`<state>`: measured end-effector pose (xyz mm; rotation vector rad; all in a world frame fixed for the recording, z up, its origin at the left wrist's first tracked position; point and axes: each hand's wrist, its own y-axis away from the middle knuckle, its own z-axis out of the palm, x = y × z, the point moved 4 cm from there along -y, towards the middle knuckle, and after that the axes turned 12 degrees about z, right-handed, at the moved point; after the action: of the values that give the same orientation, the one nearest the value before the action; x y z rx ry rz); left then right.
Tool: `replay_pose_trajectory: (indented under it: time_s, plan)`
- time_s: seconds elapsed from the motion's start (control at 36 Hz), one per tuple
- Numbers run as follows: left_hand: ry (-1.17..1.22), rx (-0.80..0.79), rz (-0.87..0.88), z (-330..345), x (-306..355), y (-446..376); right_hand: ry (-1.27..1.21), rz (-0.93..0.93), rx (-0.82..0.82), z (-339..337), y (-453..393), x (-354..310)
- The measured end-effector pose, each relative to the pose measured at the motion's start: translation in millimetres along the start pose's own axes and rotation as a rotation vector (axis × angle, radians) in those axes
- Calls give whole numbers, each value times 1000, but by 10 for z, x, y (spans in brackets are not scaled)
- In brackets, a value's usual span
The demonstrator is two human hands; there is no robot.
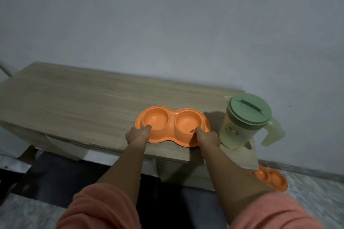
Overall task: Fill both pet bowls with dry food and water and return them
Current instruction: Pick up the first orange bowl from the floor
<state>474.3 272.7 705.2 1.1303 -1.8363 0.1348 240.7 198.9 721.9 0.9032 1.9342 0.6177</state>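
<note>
Both hands, left hand [138, 134] and right hand [208, 138], grip the orange plastic double pet bowl [172, 126]. It rests on the pale wooden surface [83, 102], with each thumb hooked over its near rim. A green-lidded plastic jug [245, 122] stands just beside it.

A light wood-grain table [89, 102] against the wall carries 1 orange double pet bowl [172, 126] at its near edge and a green-lidded pitcher [245, 122] just beside it, at the right corner. A 2nd orange double bowl [270, 180] lies on the pale floor [316, 191] below that corner.

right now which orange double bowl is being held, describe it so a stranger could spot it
On the wooden table against the wall, left of the green-lidded jug, sits the held double bowl. Both hands grip its near rim; its twin lies on the floor.
</note>
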Motion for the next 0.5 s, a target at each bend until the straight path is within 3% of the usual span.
replay_pose_trajectory:
  time_s: [0.31, 0.42, 0.5]
  plan:
    - [-122, 41, 117, -153, -106, 8, -59, -103, 81, 35, 73, 197]
    - [-276, -63, 281, -261, -244, 64, -72, -122, 146, 73, 237, 374]
    - [-494, -200, 501, -354, -377, 132, -65, -141, 192, 178, 412, 560]
